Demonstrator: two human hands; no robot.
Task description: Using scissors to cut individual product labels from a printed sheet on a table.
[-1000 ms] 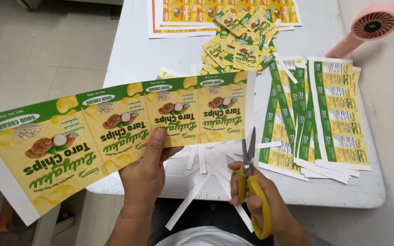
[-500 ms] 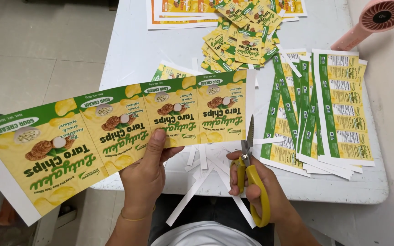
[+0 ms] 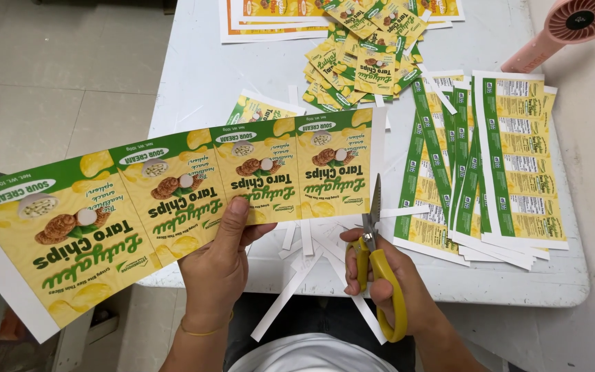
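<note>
A printed strip of four yellow-green labels (image 3: 166,207) is pinched in the left hand (image 3: 218,265) over the near table edge (image 3: 449,293), while yellow-handled scissors (image 3: 377,265), gripped by the right hand (image 3: 394,289), are set at its right margin; trimming appears under way, and a straight cut along that white border seems called for.

On the table (image 3: 194,89), cut labels (image 3: 363,58) lie behind the held strip (image 3: 173,200); stacked strips (image 3: 518,158) lie right of it, scissors (image 3: 377,269) beside its right end.
</note>
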